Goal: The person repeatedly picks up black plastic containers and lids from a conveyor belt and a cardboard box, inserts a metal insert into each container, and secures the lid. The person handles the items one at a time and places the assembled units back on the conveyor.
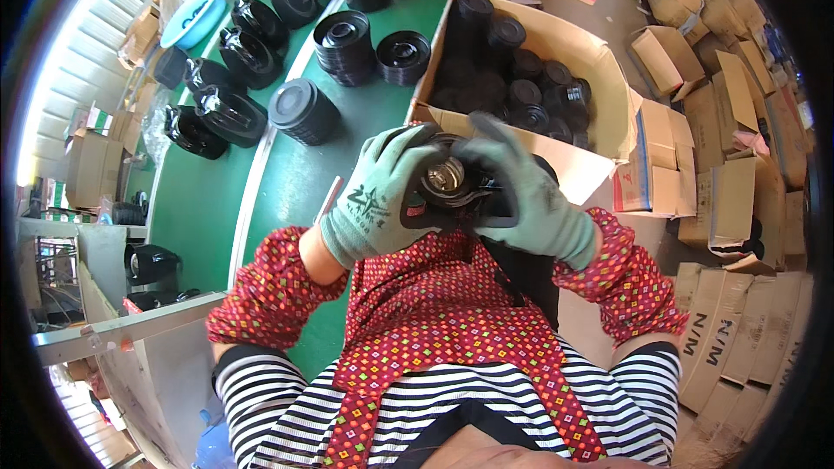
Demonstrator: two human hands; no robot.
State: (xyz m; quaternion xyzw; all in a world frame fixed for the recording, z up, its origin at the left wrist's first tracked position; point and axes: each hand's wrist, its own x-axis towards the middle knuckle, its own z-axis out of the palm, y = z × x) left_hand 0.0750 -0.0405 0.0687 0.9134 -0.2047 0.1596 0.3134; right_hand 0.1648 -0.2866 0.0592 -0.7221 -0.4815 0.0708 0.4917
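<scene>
My left hand (380, 188), in a pale green glove with dark palm side, curls round the left side of a black jug-like vessel (452, 194) in front of my chest. A shiny round opening shows in its middle. My right hand (528, 189), gloved alike, grips the right side with its fingers bent over the rim. The fingertips of both hands are partly hidden, and so is the vessel's lower part. Just beyond my left hand stand a stack of black round lids (304, 111) and a stack of black ring-shaped parts (342, 45).
Several glossy black jugs (233, 115) stand on the green bench (217, 208) at the left. A cardboard box (599, 61) full of black cylindrical parts is beyond my right hand. A light blue basin (193, 16) is at the far left. Flattened cartons (738, 330) lean at the right.
</scene>
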